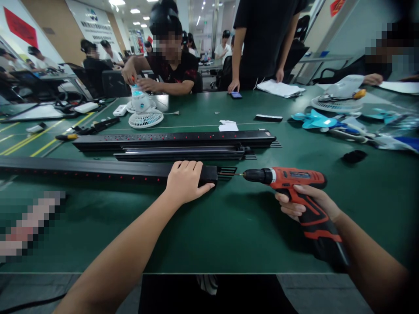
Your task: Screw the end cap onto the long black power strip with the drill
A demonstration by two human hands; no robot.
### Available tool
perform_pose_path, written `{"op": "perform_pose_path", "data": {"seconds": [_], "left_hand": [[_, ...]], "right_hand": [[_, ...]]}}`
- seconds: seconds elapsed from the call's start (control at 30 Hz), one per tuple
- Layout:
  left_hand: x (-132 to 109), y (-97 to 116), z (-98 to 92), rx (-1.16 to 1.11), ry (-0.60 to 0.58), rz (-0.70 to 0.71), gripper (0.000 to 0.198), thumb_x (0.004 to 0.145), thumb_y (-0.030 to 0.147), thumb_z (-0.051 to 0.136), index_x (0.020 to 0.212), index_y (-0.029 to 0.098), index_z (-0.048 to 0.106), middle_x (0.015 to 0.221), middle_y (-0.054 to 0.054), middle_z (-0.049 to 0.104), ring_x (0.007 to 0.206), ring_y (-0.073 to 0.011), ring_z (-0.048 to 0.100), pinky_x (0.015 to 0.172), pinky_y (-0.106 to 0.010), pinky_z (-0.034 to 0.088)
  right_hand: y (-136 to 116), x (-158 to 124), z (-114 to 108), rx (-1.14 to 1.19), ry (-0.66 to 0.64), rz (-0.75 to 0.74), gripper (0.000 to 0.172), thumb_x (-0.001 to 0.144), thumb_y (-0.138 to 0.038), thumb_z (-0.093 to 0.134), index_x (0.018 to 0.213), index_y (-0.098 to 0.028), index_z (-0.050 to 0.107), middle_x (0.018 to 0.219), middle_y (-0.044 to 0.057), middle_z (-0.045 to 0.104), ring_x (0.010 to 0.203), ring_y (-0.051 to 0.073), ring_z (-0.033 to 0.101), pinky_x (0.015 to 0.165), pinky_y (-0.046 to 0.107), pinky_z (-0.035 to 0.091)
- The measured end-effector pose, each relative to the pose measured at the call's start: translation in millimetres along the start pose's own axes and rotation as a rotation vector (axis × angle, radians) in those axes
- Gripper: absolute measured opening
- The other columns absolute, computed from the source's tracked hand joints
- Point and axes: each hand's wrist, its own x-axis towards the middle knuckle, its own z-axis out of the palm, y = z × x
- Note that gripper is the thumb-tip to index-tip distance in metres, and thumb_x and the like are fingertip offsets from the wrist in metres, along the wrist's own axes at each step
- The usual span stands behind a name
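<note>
My left hand (186, 182) is clamped over the right end of a long black power strip (98, 171) that lies across the green table (209, 235). My right hand (306, 204) grips the handle of a red and black cordless drill (294, 187). The drill lies level and points left. Its bit tip meets the vented end cap (226, 173) of the strip.
Two more black strips (173, 140) lie just behind. Beyond them stand a small white fan (144, 111), white paper slips (228, 126) and a phone (236, 95). Blue fan blades (314, 121) and parts lie at the right. People sit and stand along the far edge.
</note>
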Motion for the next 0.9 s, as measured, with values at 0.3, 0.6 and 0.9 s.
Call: {"op": "perform_pose_path", "data": {"seconds": [0.3, 0.6, 0.9], "left_hand": [[0.0, 0.3, -2.4, -0.001, 0.000, -0.001, 0.058, 0.086, 0.066, 0.051, 0.115, 0.017, 0.060, 0.106, -0.012, 0.067, 0.099, -0.0310, 0.060, 0.090, -0.045, 0.039], [-0.3, -0.5, -0.9, -0.002, 0.000, -0.005, 0.060, 0.086, 0.067, 0.051, 0.116, 0.016, 0.059, 0.106, -0.013, 0.067, 0.099, -0.0312, 0.060, 0.090, -0.045, 0.038], [0.0, 0.1, -1.7, -0.016, -0.018, -0.014, 0.060, 0.086, 0.067, 0.050, 0.117, 0.017, 0.059, 0.107, -0.013, 0.066, 0.100, -0.0319, 0.060, 0.091, -0.045, 0.037]], "right_hand": [[1.3, 0.3, -5.0, -0.005, -0.010, -0.005, 0.032, 0.086, -0.044, 0.059, 0.085, -0.013, 0.066, 0.054, -0.004, 0.039, 0.049, 0.012, 0.033, 0.050, 0.023, 0.045], [1.0, -0.2, -4.7, -0.017, 0.009, 0.002, 0.031, 0.086, -0.044, 0.058, 0.084, -0.014, 0.066, 0.053, -0.004, 0.037, 0.049, 0.014, 0.037, 0.049, 0.024, 0.045], [1.5, -0.6, -3.3, 0.003, 0.016, 0.003, 0.032, 0.085, -0.044, 0.060, 0.085, -0.013, 0.067, 0.053, -0.003, 0.039, 0.049, 0.013, 0.035, 0.050, 0.023, 0.044]]}}
